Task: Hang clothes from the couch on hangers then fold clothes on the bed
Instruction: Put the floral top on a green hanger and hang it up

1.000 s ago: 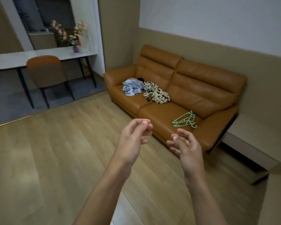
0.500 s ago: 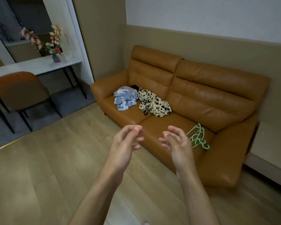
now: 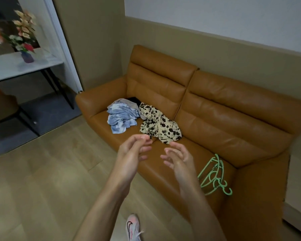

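From the head view, the left hand (image 3: 134,150) and right hand (image 3: 179,160) hang over the front edge of the tan couch (image 3: 233,110), a little apart, fingers loosely bent and holding nothing. On the couch's left seat a crumpled blue-and-white garment (image 3: 122,117) lies touching a cream black-flowered one (image 3: 158,126). The green hangers (image 3: 214,174) lie heaped on the couch's right seat beside its armrest.

— How is the scene lit?
— Soft, even indoor light is given; pale sheen is seen on the couch (image 3: 224,108).
— Any blur?
— The flowers (image 3: 23,32) are smeared, and the wall (image 3: 215,18) lines are tilted and bent toward the edges.
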### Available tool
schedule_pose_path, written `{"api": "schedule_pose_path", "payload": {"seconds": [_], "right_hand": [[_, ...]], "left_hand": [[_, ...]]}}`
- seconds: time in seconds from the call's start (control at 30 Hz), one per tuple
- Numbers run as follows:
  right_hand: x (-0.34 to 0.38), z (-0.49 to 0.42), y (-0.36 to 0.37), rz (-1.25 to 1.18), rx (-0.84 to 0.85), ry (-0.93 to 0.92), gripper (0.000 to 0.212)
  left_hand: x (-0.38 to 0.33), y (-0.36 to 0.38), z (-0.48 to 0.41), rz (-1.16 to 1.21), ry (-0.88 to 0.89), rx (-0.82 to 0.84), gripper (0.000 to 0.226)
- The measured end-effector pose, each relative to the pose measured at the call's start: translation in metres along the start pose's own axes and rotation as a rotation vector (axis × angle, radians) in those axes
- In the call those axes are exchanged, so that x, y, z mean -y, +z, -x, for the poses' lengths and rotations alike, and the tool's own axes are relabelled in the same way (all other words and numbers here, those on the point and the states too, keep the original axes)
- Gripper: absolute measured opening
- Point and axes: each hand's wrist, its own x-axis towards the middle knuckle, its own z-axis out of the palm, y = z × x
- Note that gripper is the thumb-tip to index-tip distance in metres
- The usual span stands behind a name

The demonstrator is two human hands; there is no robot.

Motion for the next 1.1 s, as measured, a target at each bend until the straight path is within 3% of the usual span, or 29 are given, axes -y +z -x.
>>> {"api": "schedule_pose_path", "payload": {"seconds": [0.23,0.4,0.67,0.97,1.1], "right_hand": [[0.032,-0.155,0.032,0.063,-0.044,-0.036,0.027],[0.026,-0.249,0.043,0.058,-0.068,0.055,0.032],[0.011,-0.421,0.074,0.039,0.030,0.172,0.039],[-0.061,-0.589,0.096,-0.022,-0.048,0.425,0.055],[-0.106,-0.647,0.106,0.098,-0.123,0.496,0.072]], "left_hand": [[-0.021,0.016,-0.171,0.015,-0.038,0.058,0.024],[-0.023,0.025,-0.261,-0.040,-0.085,0.095,0.024],[-0.010,0.037,-0.422,-0.132,-0.160,0.004,0.025],[0.017,0.051,-0.582,-0.207,-0.301,-0.006,0.023],[0.052,0.055,-0.651,-0.231,-0.377,0.046,0.026]]}}
